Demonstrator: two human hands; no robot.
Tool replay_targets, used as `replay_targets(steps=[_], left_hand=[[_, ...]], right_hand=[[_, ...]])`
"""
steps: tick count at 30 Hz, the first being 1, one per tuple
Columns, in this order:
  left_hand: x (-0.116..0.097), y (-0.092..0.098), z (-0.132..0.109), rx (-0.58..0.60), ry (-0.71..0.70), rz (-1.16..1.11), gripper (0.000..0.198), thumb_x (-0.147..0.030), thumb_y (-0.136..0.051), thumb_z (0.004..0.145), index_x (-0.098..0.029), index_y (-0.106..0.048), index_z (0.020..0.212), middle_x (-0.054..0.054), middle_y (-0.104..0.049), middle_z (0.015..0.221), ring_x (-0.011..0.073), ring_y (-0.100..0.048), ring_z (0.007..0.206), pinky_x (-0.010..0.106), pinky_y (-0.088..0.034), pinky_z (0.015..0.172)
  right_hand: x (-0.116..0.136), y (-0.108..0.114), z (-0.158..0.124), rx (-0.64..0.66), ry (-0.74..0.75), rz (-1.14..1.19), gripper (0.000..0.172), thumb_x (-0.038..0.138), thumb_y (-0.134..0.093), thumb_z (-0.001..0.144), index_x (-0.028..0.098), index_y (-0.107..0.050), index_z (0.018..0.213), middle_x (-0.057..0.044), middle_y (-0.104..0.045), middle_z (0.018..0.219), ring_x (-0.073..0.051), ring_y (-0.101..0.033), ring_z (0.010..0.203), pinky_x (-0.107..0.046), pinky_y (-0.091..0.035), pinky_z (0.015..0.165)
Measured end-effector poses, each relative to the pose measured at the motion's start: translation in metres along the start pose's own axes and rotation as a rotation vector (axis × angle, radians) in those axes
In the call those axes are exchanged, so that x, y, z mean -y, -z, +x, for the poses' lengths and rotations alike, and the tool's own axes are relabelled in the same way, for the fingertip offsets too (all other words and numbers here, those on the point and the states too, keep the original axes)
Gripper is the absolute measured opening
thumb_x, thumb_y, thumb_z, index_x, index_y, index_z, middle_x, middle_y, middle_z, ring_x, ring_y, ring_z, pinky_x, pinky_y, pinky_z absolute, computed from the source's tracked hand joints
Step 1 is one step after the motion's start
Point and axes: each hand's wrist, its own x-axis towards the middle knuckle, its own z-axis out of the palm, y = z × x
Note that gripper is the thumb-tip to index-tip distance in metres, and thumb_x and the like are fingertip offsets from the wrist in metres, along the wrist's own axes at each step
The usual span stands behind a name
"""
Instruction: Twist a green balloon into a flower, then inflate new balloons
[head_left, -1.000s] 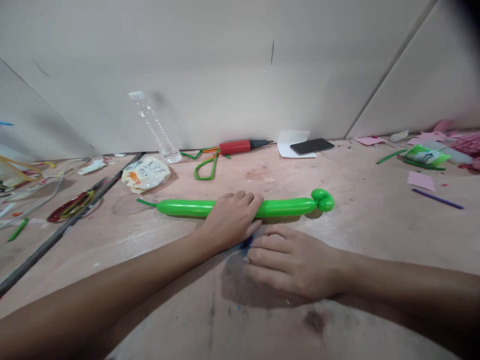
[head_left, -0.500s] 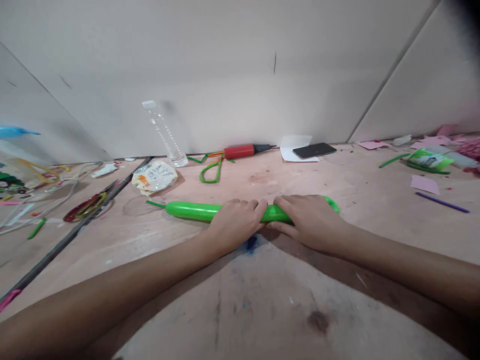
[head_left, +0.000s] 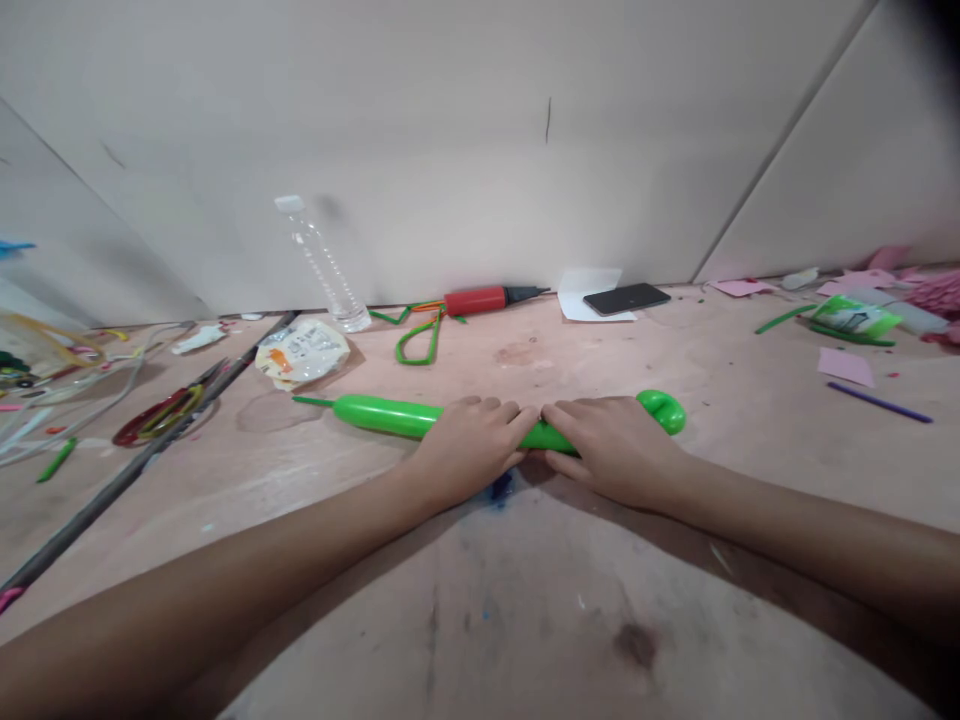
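A long green modelling balloon [head_left: 386, 415] lies crosswise over the table in front of me, with a thin uninflated tail at its left end. Its right end is curled into a small rounded loop beyond my right hand. My left hand [head_left: 476, 445] is closed around the middle of the balloon. Close beside it, my right hand [head_left: 611, 440] grips the balloon too, thumb underneath. A short stretch of green shows between the two hands, where their fingers nearly meet. The undersides of both grips are hidden.
Along the wall are a clear plastic bottle [head_left: 326, 265], a crumpled wrapper [head_left: 302, 353], a red balloon pump [head_left: 476, 300], limp green balloons [head_left: 418, 345] and a phone [head_left: 626, 299] on white paper. Scissors [head_left: 161, 415] lie left, a purple stick [head_left: 879, 402] and pink scraps right.
The curled right end of the balloon has turned and shows more fully past my right hand. My hands have shifted only slightly along the balloon. The view has moved a little.
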Motion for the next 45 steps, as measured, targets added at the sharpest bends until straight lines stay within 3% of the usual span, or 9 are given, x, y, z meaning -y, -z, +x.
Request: replay_targets(steps=[4, 9, 16, 27, 41, 45], left_hand=[[0.006, 0.003, -0.002, -0.026, 0.117, 0.048, 0.03, -0.044, -0.062, 0.094, -0.017, -0.058, 0.107, 0.008, -0.071, 0.093, 0.0293, -0.07, 0.085, 0.038, -0.049, 0.067], [0.012, 0.004, -0.008, 0.069, 0.149, 0.03, 0.041, -0.058, -0.052, 0.097, -0.018, -0.058, 0.102, 0.007, -0.073, 0.084, 0.0272, -0.072, 0.075, 0.033, -0.044, 0.058], [0.009, 0.005, -0.008, 0.146, 0.182, 0.019, 0.048, -0.063, -0.044, 0.098, -0.017, -0.057, 0.106, 0.009, -0.075, 0.082, 0.0298, -0.074, 0.074, 0.032, -0.041, 0.055], [0.012, 0.002, -0.012, 0.148, 0.11, 0.009, 0.034, -0.052, -0.055, 0.098, -0.021, -0.055, 0.113, 0.006, -0.075, 0.084, 0.0287, -0.074, 0.075, 0.031, -0.039, 0.055], [0.012, 0.004, -0.012, 0.16, 0.007, -0.003, 0.015, -0.031, -0.051, 0.101, -0.02, -0.058, 0.108, 0.005, -0.075, 0.085, 0.0252, -0.074, 0.074, 0.03, -0.038, 0.054], [0.012, 0.003, -0.01, 0.137, -0.006, 0.008, 0.022, -0.038, -0.054, 0.1, -0.019, -0.059, 0.109, 0.006, -0.074, 0.088, 0.0274, -0.073, 0.078, 0.032, -0.043, 0.059]], right_hand=[[-0.001, 0.0, -0.001, -0.064, -0.058, -0.014, 0.031, 0.048, -0.054, 0.098, 0.018, -0.061, 0.095, -0.007, -0.074, 0.086, -0.025, -0.068, 0.074, -0.032, -0.022, 0.058], [-0.004, 0.002, 0.001, -0.059, -0.047, -0.013, 0.034, 0.052, -0.053, 0.098, 0.019, -0.059, 0.094, -0.007, -0.073, 0.085, -0.025, -0.067, 0.074, -0.033, -0.02, 0.058], [-0.014, 0.006, 0.004, 0.07, 0.023, -0.029, 0.03, 0.049, -0.053, 0.101, 0.02, -0.06, 0.094, -0.003, -0.074, 0.087, -0.024, -0.068, 0.073, -0.031, -0.018, 0.056], [-0.016, 0.001, 0.0, 0.082, 0.078, 0.008, 0.029, 0.047, -0.051, 0.103, 0.021, -0.061, 0.096, -0.002, -0.074, 0.087, -0.023, -0.069, 0.074, -0.03, -0.022, 0.057], [-0.013, 0.001, 0.001, 0.141, 0.075, 0.06, 0.013, 0.029, -0.056, 0.101, 0.021, -0.065, 0.094, -0.002, -0.077, 0.091, -0.022, -0.071, 0.076, -0.031, -0.023, 0.057], [-0.01, 0.001, 0.001, 0.112, 0.07, 0.039, 0.019, 0.036, -0.056, 0.101, 0.02, -0.063, 0.093, -0.003, -0.076, 0.087, -0.023, -0.069, 0.074, -0.031, -0.023, 0.058]])
